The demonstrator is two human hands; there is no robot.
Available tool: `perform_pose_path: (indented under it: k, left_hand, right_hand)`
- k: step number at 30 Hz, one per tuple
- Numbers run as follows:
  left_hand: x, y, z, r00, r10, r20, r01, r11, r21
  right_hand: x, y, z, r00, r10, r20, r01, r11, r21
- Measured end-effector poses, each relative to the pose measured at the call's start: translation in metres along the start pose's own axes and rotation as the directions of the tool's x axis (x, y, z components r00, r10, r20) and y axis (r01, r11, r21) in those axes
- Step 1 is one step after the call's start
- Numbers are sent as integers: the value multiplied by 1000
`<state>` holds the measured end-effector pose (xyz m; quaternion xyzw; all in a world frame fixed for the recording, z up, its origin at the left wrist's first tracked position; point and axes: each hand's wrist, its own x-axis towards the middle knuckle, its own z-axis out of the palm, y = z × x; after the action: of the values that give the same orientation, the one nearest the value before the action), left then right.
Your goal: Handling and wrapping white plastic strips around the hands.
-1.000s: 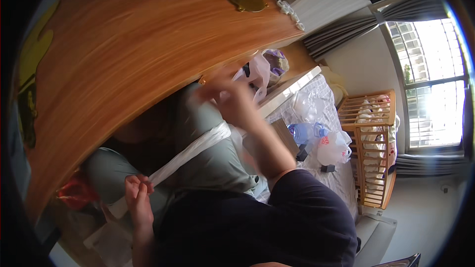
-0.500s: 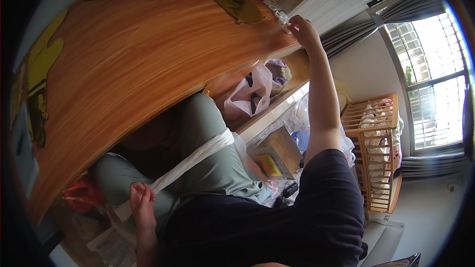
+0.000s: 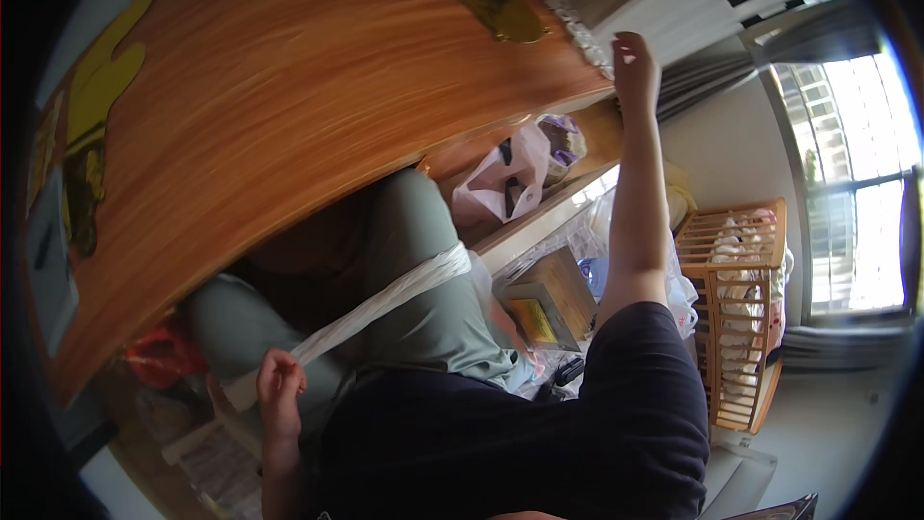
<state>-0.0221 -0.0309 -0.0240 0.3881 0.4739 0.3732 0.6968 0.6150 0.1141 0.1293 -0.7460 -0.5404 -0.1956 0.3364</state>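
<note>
My right hand (image 3: 637, 75) is raised just beyond the right end of the wooden tabletop (image 3: 289, 87), fingers curled together. A tiny pale spot shows between the fingertips; whether it is a held piece I cannot tell. Beside that hand, a row of small white pieces (image 3: 583, 39) lies along the table edge. My left hand (image 3: 281, 393) is closed loosely over my lap; its grip is partly hidden. Against it ends a twisted strip of white plastic (image 3: 385, 303), which runs across my legs to the knee.
Gold foil shapes (image 3: 491, 0) lie along the table's far side, with more gold foil (image 3: 101, 87) at the left. An open drawer holds a pale pink plastic bag (image 3: 500, 178). To the right stands a wooden crib (image 3: 736, 279); a red bag (image 3: 166, 354) sits lower left.
My right hand has come off the row of white pieces and moved a little to the right. The left hand stays by the plastic strip. The whole view has shifted slightly.
</note>
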Motion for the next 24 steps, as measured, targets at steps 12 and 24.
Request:
perform_pose_path:
  k: [12,24]
  left_hand:
    - [14,-58,32,924,-378,55,311,660,-684]
    - [14,-62,19,979,-192,-66,112,781,-615]
  right_hand:
    - [-224,-238,23,692,-568,446,110,693,712]
    - [-296,-314,69,379,-701,604,17,658,753]
